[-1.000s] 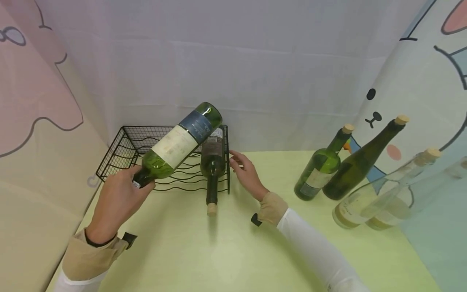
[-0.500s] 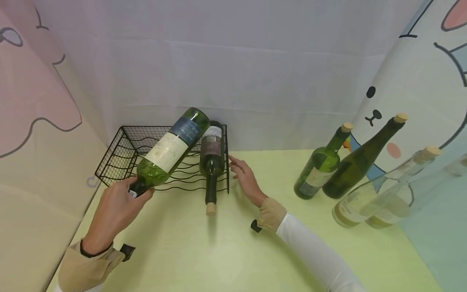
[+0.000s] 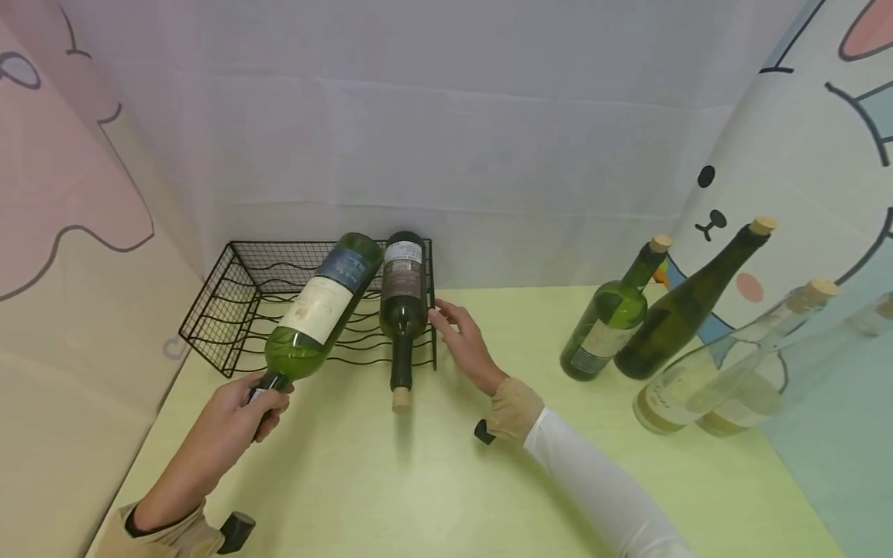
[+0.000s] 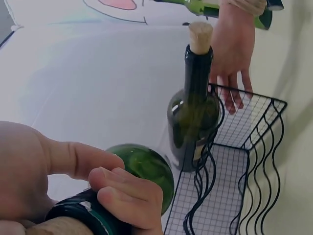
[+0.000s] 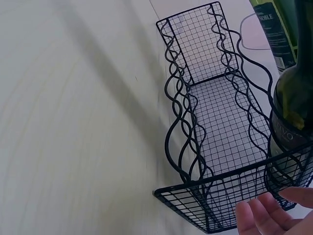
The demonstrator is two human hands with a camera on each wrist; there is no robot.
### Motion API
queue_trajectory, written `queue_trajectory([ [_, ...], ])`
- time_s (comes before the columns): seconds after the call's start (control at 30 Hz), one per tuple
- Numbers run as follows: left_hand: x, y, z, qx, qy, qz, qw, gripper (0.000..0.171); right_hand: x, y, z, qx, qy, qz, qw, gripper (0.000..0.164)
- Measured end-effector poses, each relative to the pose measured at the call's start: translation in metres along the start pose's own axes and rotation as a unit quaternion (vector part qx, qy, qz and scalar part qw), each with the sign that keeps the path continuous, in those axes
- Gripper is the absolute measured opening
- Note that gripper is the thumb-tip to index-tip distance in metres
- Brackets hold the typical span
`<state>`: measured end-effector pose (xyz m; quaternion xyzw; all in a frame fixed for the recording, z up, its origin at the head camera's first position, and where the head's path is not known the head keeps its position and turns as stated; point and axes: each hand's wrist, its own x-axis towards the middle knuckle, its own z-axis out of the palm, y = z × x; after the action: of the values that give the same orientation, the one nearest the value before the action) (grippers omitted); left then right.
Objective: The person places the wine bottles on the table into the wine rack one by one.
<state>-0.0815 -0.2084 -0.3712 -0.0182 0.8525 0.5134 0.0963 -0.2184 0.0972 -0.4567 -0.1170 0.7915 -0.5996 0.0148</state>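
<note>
My left hand grips the neck of a green wine bottle with a cream and blue label. Its base tilts up and away over the black wire wine rack; in the left wrist view my fingers curl round the neck just behind the cork. A darker wine bottle lies in the rack's right end, its corked neck jutting toward me. My right hand is at the rack's right end panel, fingers fairly straight; the right wrist view shows the fingertips against the mesh, and contact is hard to judge.
Several corked bottles stand at the right of the pale green table: a green bottle, a slim olive bottle and clear glass bottles. A white curtain hangs close behind the rack.
The held green bottle has come down and left, its base dropping toward the rack beside the darker bottle. My left hand has moved lower and nearer; my right hand stays by the end panel.
</note>
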Motion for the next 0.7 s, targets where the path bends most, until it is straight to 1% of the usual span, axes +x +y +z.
queue_trajectory([
  [0.1,-0.005,0.000,0.003,-0.032,-0.014,-0.024,0.9991,0.028,0.000,0.000,-0.001,0.000,0.002,0.000,1.000,0.062],
  [0.23,-0.011,-0.003,0.005,-0.063,-0.029,-0.039,0.9968,0.033,0.000,0.001,0.000,0.001,-0.003,0.000,1.000,0.061],
  [0.27,-0.012,-0.003,0.006,-0.074,-0.032,-0.039,0.9960,0.035,0.001,0.002,0.000,0.000,-0.005,0.002,1.000,0.061],
  [0.33,-0.014,-0.005,0.008,-0.091,-0.037,-0.028,0.9947,0.037,0.001,0.003,0.001,-0.002,-0.008,0.005,1.000,0.061],
  [0.47,-0.015,-0.005,0.012,-0.118,-0.045,-0.017,0.9918,0.041,0.002,0.005,0.001,-0.007,-0.001,0.005,1.000,0.062],
  [0.63,-0.018,-0.003,0.018,-0.125,-0.046,-0.020,0.9909,0.039,0.004,0.006,-0.001,-0.007,0.002,0.002,1.000,0.063],
  [0.7,-0.020,-0.001,0.021,-0.125,-0.045,-0.026,0.9908,0.040,0.004,0.005,-0.001,-0.004,0.001,0.001,1.000,0.062],
])
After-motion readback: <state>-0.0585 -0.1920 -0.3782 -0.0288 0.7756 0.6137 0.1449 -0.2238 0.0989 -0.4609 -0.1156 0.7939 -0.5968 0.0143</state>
